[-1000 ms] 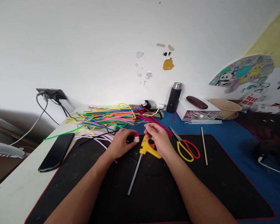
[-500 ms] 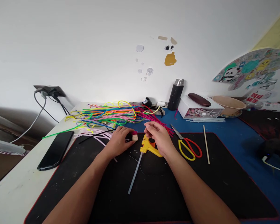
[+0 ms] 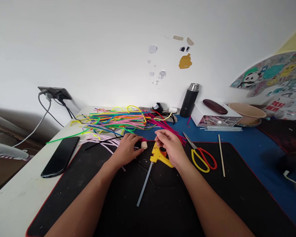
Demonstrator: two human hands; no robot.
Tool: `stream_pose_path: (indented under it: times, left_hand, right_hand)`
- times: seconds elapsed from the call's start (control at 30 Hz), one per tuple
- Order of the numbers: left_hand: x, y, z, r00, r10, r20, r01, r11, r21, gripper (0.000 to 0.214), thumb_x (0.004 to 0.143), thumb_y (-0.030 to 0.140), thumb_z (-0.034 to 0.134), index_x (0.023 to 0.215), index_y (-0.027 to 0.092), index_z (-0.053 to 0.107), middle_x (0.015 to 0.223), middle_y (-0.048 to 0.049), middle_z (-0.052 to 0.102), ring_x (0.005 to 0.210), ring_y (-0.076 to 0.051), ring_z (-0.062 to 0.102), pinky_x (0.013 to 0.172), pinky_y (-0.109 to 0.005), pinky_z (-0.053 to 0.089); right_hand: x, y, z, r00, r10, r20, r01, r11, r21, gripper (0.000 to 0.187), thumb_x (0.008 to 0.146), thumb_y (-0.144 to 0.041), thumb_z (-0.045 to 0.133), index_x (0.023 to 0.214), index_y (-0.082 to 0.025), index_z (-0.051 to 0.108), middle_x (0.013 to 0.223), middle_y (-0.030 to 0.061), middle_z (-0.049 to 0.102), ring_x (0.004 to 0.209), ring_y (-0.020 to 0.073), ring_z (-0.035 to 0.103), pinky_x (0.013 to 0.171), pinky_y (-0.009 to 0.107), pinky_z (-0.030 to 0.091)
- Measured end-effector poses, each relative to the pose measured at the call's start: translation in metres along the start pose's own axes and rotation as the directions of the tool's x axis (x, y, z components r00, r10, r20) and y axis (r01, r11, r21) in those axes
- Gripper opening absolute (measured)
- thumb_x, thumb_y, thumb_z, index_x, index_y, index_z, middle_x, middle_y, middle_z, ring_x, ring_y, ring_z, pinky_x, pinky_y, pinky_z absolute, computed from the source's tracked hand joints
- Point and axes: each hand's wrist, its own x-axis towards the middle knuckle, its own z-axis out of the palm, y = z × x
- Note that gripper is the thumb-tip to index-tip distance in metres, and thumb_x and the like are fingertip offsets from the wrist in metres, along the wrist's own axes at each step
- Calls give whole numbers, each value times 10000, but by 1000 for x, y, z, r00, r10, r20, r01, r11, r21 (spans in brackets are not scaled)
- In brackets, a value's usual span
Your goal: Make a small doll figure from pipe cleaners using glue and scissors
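The left hand (image 3: 125,149) is curled nearly closed, with the small fuzzy cream-and-pink wound piece (image 3: 144,144) pinched at its fingertips just over the black mat (image 3: 162,204); it is judged best held steady and low there. Its long axis seems pointed away from the person, pink end far, cream end near, though this is left uncertain by its size. Just right of it, the right hand (image 3: 169,147) is pinched together, on what cannot be told, above the yellow plastic glue gun (image 3: 158,158)
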Motion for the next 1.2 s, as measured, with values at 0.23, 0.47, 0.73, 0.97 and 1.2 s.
stream_pose_path:
  times: [0.23, 0.47, 0.73, 0.97, 1.2]
  left_hand:
    - [0, 4, -1, 1000, -9, -10, 9, 1000, -9, 374, 874, 311, 773, 1236, 239, 715, 1171, -90, 723, 1134, -324, 589, 1020, -479, 482]
    - [0, 9, -2, 1000, -7, -9, 6, 999, -46, 365, 886, 256, 765, 1242, 240, 683, 1206, -87, 718, 1153, -317, 576, 1027, -475, 481]
    - [0, 12, -6, 1000, -14, 22, 16, 996, -87, 326, 876, 200, 767, 1178, 242, 652, 1187, -72, 710, 1146, -309, 573, 1020, -463, 477]
    - [0, 12, -8, 998, -41, 52, 47, 994, -102, 377, 861, 193, 755, 1219, 263, 660, 1217, -75, 714, 1166, -326, 571, 1042, -496, 478]
    - [-1, 11, -7, 998, -39, 56, 45, 993, -106, 411, 852, 180, 772, 1238, 262, 657, 1242, -68, 713, 1194, -324, 568, 1072, -494, 476]
  right_hand:
    - [2, 3, -1, 1000, 19, -4, -19, 1000, -25, 394, 754, -564, 863, 914, -220, 758, 771, 10, 697, 652, 153, 597, 639, 305, 465]
    - [4, 5, -2, 1000, 20, -14, -21, 997, -74, 406, 764, -591, 856, 926, -232, 758, 781, 19, 700, 671, 175, 603, 665, 327, 497]
    - [5, 8, -5, 1000, -10, -6, 9, 983, -181, 336, 858, -546, 786, 971, -232, 750, 786, 21, 701, 662, 171, 595, 664, 322, 494]
    - [3, 3, -5, 998, -41, -44, 26, 954, -297, 276, 888, -518, 748, 925, -244, 747, 717, 14, 674, 658, 193, 607, 641, 329, 492]
    - [3, 3, -6, 995, -73, -73, 45, 944, -327, 256, 902, -508, 736, 924, -254, 750, 712, 16, 668, 681, 210, 632, 648, 338, 509]
